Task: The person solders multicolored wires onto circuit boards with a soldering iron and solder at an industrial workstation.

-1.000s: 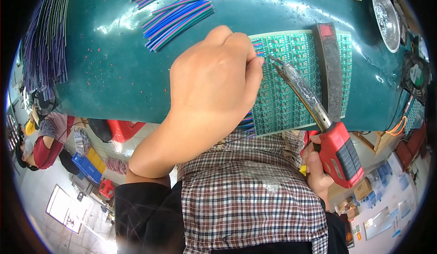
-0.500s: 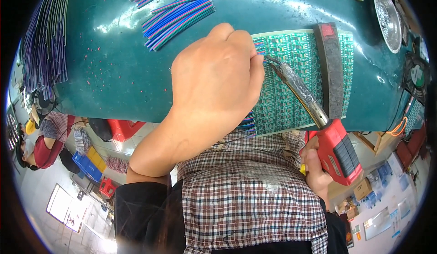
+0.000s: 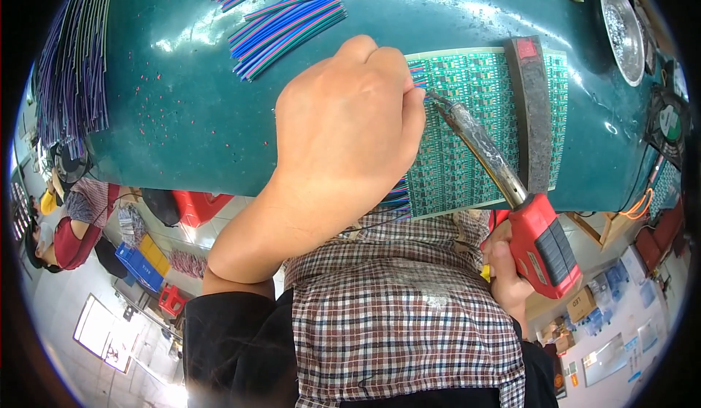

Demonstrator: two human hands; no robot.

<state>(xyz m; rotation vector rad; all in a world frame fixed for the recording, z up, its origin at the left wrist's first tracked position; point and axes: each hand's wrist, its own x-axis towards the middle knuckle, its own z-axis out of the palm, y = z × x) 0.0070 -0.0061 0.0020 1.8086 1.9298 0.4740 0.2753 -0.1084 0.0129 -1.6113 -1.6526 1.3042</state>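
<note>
My left hand [image 3: 350, 116] is closed in a pinch at the left edge of a green circuit board panel [image 3: 467, 138], its fingertips on a thin multicoloured wire [image 3: 419, 84]. Most of that wire is hidden behind the fingers. My right hand [image 3: 505, 269] grips a soldering iron [image 3: 542, 243] with a red and black handle, partly hidden by the handle itself. Its dark tip [image 3: 434, 97] meets the panel edge right beside my left fingertips. More coloured wires [image 3: 398, 195] stick out at the panel's lower left. A dark grey bar [image 3: 531, 116] lies across the panel's right part.
Bundles of cut coloured wires [image 3: 288, 35] lie at the back left, with a hanging bunch [image 3: 77, 65] at far left. A metal bowl [image 3: 621, 32] and a small fan [image 3: 668, 121] stand at the right. Another person [image 3: 73, 233] sits at the left.
The soldering iron's tip has shifted very slightly against the panel edge beside my left fingertips. Both hands stay almost where they were.
</note>
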